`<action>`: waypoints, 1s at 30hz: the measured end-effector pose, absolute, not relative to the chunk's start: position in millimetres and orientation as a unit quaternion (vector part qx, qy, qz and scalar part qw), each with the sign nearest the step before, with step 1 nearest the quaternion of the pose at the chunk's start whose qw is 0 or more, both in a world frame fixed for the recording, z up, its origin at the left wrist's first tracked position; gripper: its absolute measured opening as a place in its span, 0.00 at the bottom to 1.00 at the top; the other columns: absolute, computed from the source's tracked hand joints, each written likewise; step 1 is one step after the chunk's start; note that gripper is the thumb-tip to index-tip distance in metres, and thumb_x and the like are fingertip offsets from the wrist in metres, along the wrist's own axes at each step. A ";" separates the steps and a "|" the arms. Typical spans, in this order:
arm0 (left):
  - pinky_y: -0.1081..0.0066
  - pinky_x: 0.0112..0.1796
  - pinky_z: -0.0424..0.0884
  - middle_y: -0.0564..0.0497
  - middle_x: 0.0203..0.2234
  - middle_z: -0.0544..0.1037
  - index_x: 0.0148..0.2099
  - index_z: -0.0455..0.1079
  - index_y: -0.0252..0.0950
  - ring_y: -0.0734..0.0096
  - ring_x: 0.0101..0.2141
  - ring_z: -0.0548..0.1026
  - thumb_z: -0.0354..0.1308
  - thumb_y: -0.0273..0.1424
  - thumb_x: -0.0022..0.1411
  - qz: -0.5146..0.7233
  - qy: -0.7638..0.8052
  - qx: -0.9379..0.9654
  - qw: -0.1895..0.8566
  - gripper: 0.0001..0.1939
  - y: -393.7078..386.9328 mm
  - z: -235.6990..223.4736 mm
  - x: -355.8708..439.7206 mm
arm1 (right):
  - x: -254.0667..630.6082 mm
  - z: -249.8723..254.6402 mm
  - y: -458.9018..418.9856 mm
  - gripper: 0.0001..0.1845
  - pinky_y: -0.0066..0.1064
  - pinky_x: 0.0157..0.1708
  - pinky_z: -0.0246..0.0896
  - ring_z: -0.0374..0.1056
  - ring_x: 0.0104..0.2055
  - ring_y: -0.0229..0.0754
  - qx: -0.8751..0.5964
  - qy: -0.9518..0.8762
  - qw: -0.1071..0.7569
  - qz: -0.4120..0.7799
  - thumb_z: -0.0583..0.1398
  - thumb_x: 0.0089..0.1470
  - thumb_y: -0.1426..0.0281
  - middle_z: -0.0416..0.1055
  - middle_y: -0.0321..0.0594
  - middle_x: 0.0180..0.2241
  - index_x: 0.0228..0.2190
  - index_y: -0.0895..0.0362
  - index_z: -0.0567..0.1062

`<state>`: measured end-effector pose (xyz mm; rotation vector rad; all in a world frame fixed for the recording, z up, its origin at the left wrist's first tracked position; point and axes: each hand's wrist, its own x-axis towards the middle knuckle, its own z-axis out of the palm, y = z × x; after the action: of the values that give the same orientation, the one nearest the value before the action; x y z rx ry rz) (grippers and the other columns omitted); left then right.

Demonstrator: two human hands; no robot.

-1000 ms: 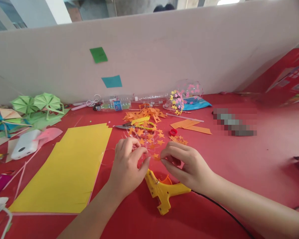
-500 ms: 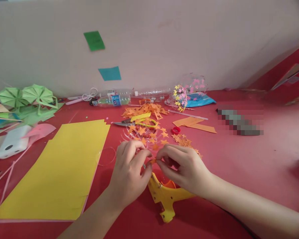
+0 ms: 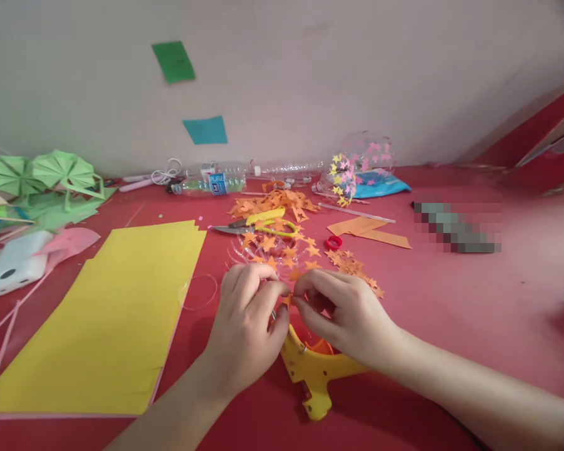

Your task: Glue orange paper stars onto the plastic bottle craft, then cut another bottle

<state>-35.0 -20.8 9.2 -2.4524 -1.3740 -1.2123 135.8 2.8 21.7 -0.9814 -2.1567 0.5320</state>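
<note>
A small orange paper star (image 3: 287, 300) is held between the fingertips of both hands. My right hand (image 3: 343, 313) pinches its right side with thumb and forefinger. My left hand (image 3: 249, 319) is closed at its left side, with the fingers curled. Just below them a yellow glue gun (image 3: 313, 369) lies on the red table, its nozzle partly behind my left thumb. Beyond my hands lies a clear plastic piece of curled strips (image 3: 237, 250) bearing several orange stars (image 3: 289, 252). More loose orange stars (image 3: 352, 266) are scattered past my right hand.
Yellow paper sheets (image 3: 103, 313) lie at left, near a white device (image 3: 19, 263) and green folded paper (image 3: 68, 172). Yellow-handled scissors (image 3: 286, 227), a yellow cutter (image 3: 266, 216), orange scraps (image 3: 275, 202), a red cap (image 3: 333, 242) and plastic bottles (image 3: 235, 177) lie toward the wall.
The orange star has turned slightly between my fingertips, and more of it shows. My hands stay nearly in place, while the camera view has shifted a little.
</note>
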 end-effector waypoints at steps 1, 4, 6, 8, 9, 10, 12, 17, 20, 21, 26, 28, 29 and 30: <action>0.62 0.40 0.66 0.47 0.35 0.68 0.38 0.67 0.33 0.65 0.38 0.66 0.55 0.18 0.57 -0.396 -0.449 -0.800 0.039 0.08 -20.9 9.2 -35.2 | 135.7 21.5 2.7 0.05 0.22 0.21 0.50 0.56 0.20 0.31 -0.380 -0.831 0.350 0.206 0.54 0.52 0.75 0.62 0.31 0.20 0.26 0.56 0.67; 0.62 0.40 0.67 0.47 0.36 0.68 0.38 0.66 0.34 0.64 0.38 0.66 0.55 0.18 0.57 -0.395 -0.450 -0.800 0.036 0.08 -21.5 9.4 -35.4 | 135.3 20.9 2.9 0.05 0.22 0.21 0.50 0.55 0.20 0.31 -0.381 -0.831 0.348 0.206 0.54 0.52 0.75 0.62 0.31 0.20 0.26 0.56 0.66; 0.62 0.40 0.67 0.47 0.36 0.68 0.38 0.66 0.35 0.64 0.39 0.66 0.55 0.18 0.57 -0.394 -0.452 -0.800 0.032 0.08 -21.4 9.5 -35.3 | 135.1 20.9 3.2 0.04 0.22 0.21 0.50 0.55 0.20 0.31 -0.384 -0.832 0.345 0.205 0.54 0.52 0.75 0.62 0.31 0.20 0.26 0.56 0.66; 0.62 0.40 0.67 0.47 0.36 0.68 0.39 0.66 0.35 0.64 0.38 0.66 0.55 0.18 0.57 -0.395 -0.451 -0.800 0.031 0.08 -20.7 9.5 -35.1 | 135.1 20.9 3.4 0.04 0.22 0.21 0.50 0.55 0.20 0.31 -0.387 -0.831 0.343 0.205 0.54 0.52 0.75 0.62 0.31 0.20 0.26 0.56 0.66; 0.62 0.40 0.67 0.47 0.36 0.68 0.39 0.66 0.35 0.64 0.38 0.66 0.55 0.18 0.57 -0.395 -0.451 -0.799 0.030 0.08 -20.3 9.6 -34.9 | 135.1 21.0 3.5 0.04 0.22 0.21 0.50 0.56 0.20 0.31 -0.388 -0.830 0.343 0.205 0.54 0.51 0.75 0.62 0.31 0.20 0.26 0.56 0.66; 0.62 0.40 0.67 0.47 0.36 0.68 0.38 0.66 0.35 0.64 0.38 0.66 0.55 0.18 0.57 -0.396 -0.451 -0.800 0.030 0.08 -20.0 9.6 -34.8 | 135.2 21.0 3.5 0.04 0.22 0.21 0.50 0.56 0.20 0.31 -0.388 -0.830 0.344 0.205 0.55 0.51 0.75 0.62 0.31 0.20 0.26 0.56 0.66; 0.62 0.40 0.67 0.47 0.36 0.69 0.38 0.66 0.35 0.64 0.38 0.66 0.55 0.18 0.57 -0.396 -0.451 -0.799 0.032 0.08 -19.6 9.7 -34.7 | 135.3 21.0 3.4 0.04 0.22 0.21 0.50 0.55 0.20 0.31 -0.388 -0.831 0.343 0.203 0.55 0.52 0.74 0.62 0.31 0.20 0.26 0.56 0.66; 0.63 0.40 0.66 0.48 0.35 0.68 0.38 0.67 0.34 0.65 0.38 0.66 0.55 0.18 0.57 -0.395 -0.451 -0.799 0.028 0.08 -20.5 9.7 -34.6 | 135.1 20.9 3.1 0.03 0.22 0.21 0.50 0.55 0.20 0.31 -0.393 -0.831 0.341 0.196 0.55 0.53 0.73 0.61 0.30 0.20 0.27 0.56 0.67; 0.64 0.40 0.67 0.48 0.35 0.68 0.38 0.66 0.34 0.66 0.38 0.66 0.55 0.17 0.57 -0.400 -0.451 -0.798 0.026 0.09 -20.1 9.1 -34.1 | 134.6 19.7 3.3 0.04 0.22 0.21 0.50 0.55 0.20 0.31 -0.395 -0.831 0.341 0.192 0.55 0.54 0.72 0.62 0.31 0.20 0.27 0.56 0.67; 0.64 0.40 0.67 0.48 0.36 0.68 0.38 0.66 0.34 0.66 0.39 0.66 0.55 0.17 0.57 -0.400 -0.451 -0.797 0.023 0.09 -19.9 8.9 -33.9 | 134.5 19.2 3.3 0.05 0.22 0.21 0.50 0.56 0.20 0.31 -0.395 -0.831 0.341 0.192 0.55 0.54 0.72 0.62 0.31 0.20 0.27 0.56 0.67; 0.63 0.41 0.68 0.48 0.37 0.68 0.40 0.66 0.35 0.65 0.40 0.66 0.54 0.17 0.56 -0.402 -0.459 -0.793 -0.008 0.11 -20.8 9.6 -33.7 | 134.8 18.5 3.1 0.05 0.22 0.20 0.49 0.55 0.20 0.31 -0.395 -0.832 0.346 0.179 0.56 0.54 0.72 0.63 0.31 0.20 0.26 0.56 0.67; 0.61 0.42 0.68 0.47 0.37 0.68 0.41 0.66 0.35 0.64 0.41 0.67 0.53 0.18 0.56 -0.402 -0.460 -0.791 -0.031 0.12 -22.2 11.0 -34.3 | 135.0 19.5 2.6 0.05 0.22 0.20 0.50 0.55 0.20 0.30 -0.394 -0.833 0.347 0.174 0.56 0.54 0.72 0.63 0.31 0.20 0.27 0.57 0.67; 0.61 0.42 0.69 0.46 0.38 0.68 0.42 0.66 0.35 0.63 0.41 0.67 0.53 0.18 0.56 -0.403 -0.460 -0.791 -0.044 0.12 -22.9 11.9 -34.7 | 135.1 20.1 2.4 0.05 0.22 0.20 0.50 0.55 0.20 0.30 -0.394 -0.833 0.347 0.174 0.56 0.54 0.72 0.63 0.31 0.20 0.27 0.57 0.68; 0.60 0.42 0.69 0.46 0.38 0.68 0.42 0.66 0.35 0.63 0.41 0.67 0.54 0.19 0.56 -0.404 -0.459 -0.789 -0.055 0.11 -23.4 12.7 -35.1 | 135.1 20.7 2.1 0.04 0.22 0.20 0.50 0.55 0.20 0.30 -0.393 -0.833 0.347 0.174 0.56 0.54 0.72 0.64 0.32 0.21 0.27 0.57 0.68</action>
<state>-35.1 -23.4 12.7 -2.5700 -1.4945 -1.3155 135.1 2.1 20.7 -1.0203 -2.1620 0.4524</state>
